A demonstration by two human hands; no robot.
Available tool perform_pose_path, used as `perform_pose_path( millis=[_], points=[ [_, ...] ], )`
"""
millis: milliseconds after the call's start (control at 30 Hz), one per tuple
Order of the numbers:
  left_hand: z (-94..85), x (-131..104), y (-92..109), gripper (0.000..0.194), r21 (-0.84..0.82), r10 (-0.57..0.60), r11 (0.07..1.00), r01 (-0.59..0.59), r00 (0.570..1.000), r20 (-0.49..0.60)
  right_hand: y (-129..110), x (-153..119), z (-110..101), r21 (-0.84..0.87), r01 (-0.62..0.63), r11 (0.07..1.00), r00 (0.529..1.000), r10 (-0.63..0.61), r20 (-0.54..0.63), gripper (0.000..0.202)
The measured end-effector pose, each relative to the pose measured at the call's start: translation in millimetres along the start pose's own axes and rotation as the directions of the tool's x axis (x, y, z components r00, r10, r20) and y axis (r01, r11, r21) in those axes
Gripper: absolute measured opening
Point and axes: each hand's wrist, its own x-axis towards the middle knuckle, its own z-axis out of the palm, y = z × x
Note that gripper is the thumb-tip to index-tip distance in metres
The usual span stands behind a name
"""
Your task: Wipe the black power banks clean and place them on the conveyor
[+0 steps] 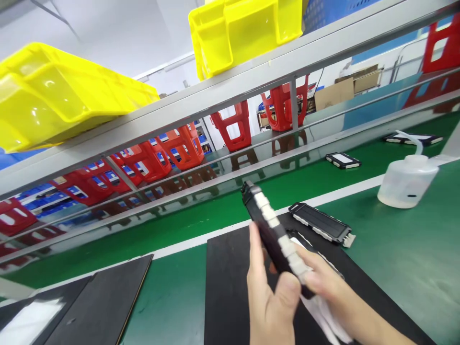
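A black device with white strips along its edge (276, 235) is tilted up between my two hands, above a black mat (226, 287). My left hand (268, 297) supports its left side, with the thumb against the lower part. Fingers of my right hand (328, 280) are wrapped round its lower right edge. Behind my right hand, another black device (302, 239) lies partly hidden on the mat. A similar black device with a ribbed panel (321, 223) rests at the mat's upper right. Some white material (321, 318) shows below my right hand.
A white squeeze bottle (408, 182) stands at the right. Two more devices lie on the green belt (172, 230) at the back right. Yellow bins (251, 36) sit on a grey shelf rail (172, 115) above. Black boards (104, 297) lie at the left.
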Motion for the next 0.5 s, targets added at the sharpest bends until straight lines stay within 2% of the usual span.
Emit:
perform_pose_path(
  millis=[33, 100, 133, 200, 233, 300, 400, 467, 500],
  points=[
    [1.4, 2.9, 0.4, 0.086, -0.096, -0.037, 0.995, 0.039, 0.999, 0.026, -0.7, 0.2, 1.1, -0.191, 0.042, 0.981, 0.997, -0.055, -0.060, 0.060],
    [4.8, 9.2, 0.7, 0.075, -0.243, -0.123, 0.961, 0.131, 0.991, 0.046, 0.1, 2.1, 1.5, -0.515, 0.040, 0.856, 0.984, -0.123, -0.129, 0.079],
    [6.5, 12.4, 0.7, 0.070, -0.298, -0.159, 0.941, 0.159, 0.987, 0.027, 1.0, 3.3, 0.4, -0.629, 0.028, 0.777, 0.979, -0.149, -0.141, 0.085],
    [8.9, 18.8, 1.0, 0.063, -0.373, -0.187, 0.913, 0.164, 0.982, -0.026, 2.0, 5.5, -4.5, -0.747, 0.058, 0.662, 0.976, -0.196, -0.098, 0.087],
    [9.5, 22.1, 1.7, 0.062, -0.405, -0.178, 0.902, 0.148, 0.983, -0.038, 1.4, 6.3, -7.8, -0.764, 0.100, 0.638, 0.973, -0.222, -0.057, 0.084],
    [10.3, 29.7, 5.7, 0.060, -0.465, -0.139, 0.878, 0.109, 0.990, -0.031, -3.1, 7.9, -14.4, -0.732, 0.194, 0.653, 0.955, -0.295, -0.010, 0.072],
    [12.9, 43.8, 18.7, 0.057, -0.562, -0.128, 0.817, 0.132, 0.991, 0.046, -19.2, 13.6, -20.5, -0.567, 0.237, 0.789, 0.924, -0.363, -0.119, 0.058],
    [16.5, 54.2, 31.4, 0.057, -0.587, -0.099, 0.798, 0.140, 0.990, 0.102, -36.0, 21.8, -20.8, -0.377, 0.225, 0.898, 0.941, -0.301, -0.154, 0.050],
    [18.8, 59.2, 38.5, 0.057, -0.588, -0.071, 0.798, 0.132, 0.990, 0.125, -45.8, 26.9, -19.9, -0.271, 0.207, 0.940, 0.962, -0.246, -0.118, 0.046]
  ],
)
